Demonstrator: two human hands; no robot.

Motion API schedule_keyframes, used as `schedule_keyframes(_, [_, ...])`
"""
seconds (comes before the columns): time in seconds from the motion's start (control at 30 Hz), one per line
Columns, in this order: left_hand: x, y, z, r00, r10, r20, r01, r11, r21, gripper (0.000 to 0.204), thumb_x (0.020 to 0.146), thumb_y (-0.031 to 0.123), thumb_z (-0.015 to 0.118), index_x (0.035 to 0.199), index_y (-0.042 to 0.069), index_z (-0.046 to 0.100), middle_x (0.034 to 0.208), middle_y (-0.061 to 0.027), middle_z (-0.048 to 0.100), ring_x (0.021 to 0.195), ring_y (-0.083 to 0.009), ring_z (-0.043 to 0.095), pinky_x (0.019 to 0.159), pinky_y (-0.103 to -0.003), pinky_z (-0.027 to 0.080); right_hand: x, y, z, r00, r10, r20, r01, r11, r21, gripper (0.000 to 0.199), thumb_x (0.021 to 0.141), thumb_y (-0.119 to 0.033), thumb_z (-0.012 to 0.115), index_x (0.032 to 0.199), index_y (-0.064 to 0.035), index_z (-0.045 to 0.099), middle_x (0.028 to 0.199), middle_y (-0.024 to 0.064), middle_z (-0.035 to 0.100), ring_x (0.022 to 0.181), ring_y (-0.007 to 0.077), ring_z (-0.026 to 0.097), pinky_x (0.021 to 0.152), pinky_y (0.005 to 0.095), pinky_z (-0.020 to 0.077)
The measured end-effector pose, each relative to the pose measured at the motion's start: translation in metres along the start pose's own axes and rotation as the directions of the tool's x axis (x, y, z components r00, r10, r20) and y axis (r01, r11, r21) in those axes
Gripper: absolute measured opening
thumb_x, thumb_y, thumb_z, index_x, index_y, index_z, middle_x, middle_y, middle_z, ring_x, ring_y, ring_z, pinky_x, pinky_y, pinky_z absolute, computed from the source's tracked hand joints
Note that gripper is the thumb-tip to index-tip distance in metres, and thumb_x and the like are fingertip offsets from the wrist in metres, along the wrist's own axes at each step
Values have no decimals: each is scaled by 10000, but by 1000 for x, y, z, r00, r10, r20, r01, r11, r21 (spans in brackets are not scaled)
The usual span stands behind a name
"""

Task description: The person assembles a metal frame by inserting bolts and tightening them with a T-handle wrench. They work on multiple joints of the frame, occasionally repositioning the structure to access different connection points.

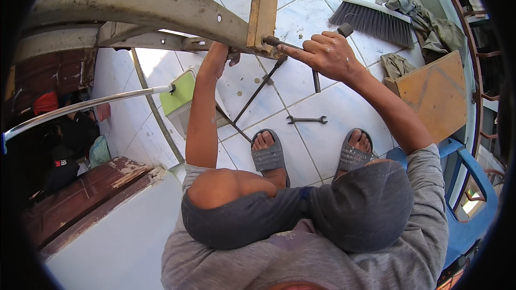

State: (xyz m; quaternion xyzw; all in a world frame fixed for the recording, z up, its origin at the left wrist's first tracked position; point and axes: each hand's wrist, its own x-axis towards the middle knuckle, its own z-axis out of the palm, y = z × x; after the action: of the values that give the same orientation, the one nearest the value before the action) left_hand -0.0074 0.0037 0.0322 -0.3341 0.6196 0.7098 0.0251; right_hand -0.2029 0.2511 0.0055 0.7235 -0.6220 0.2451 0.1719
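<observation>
Right hand (329,58) wrapped around a dark metal wrench (316,81), left hand (216,59) at the metal frame (156,8) (partly hidden, cannot tell its grip), spanner (305,120) lying on white tiles (295,153).

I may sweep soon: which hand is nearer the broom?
Right. In view, the right hand is below-left of the broom; the left hand is farther left, by the metal beam.
</observation>
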Motion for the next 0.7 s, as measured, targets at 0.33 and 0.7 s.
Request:
schedule_keyframes(0.33, [3, -16, 7, 985, 140, -101, -103, 948, 302, 292, 1051, 298, 433, 1021, 62, 602, 731, -21, 550, 654, -108, 507, 585, -276, 394, 19, -41, -29, 298, 394, 869, -629, -603, 490, 386, 1037, -266, 542, 1378, -90, 501, 607, -113, 265, 490, 8, 256, 416, 186, 209])
schedule_keyframes(0.7, [-8, -19, 14, 945, 325, 37, -322, 905, 279, 274, 1052, 220, 398, 1036, 48, 610, 756, -16, 551, 655, -109, 504, 620, -256, 392, 16, -28, -13, 403, 183, 897, -275, -910, 310, 406, 1032, -237, 542, 1409, -103, 470, 627, -112, 271, 477, -3, 227, 353, 159, 159])
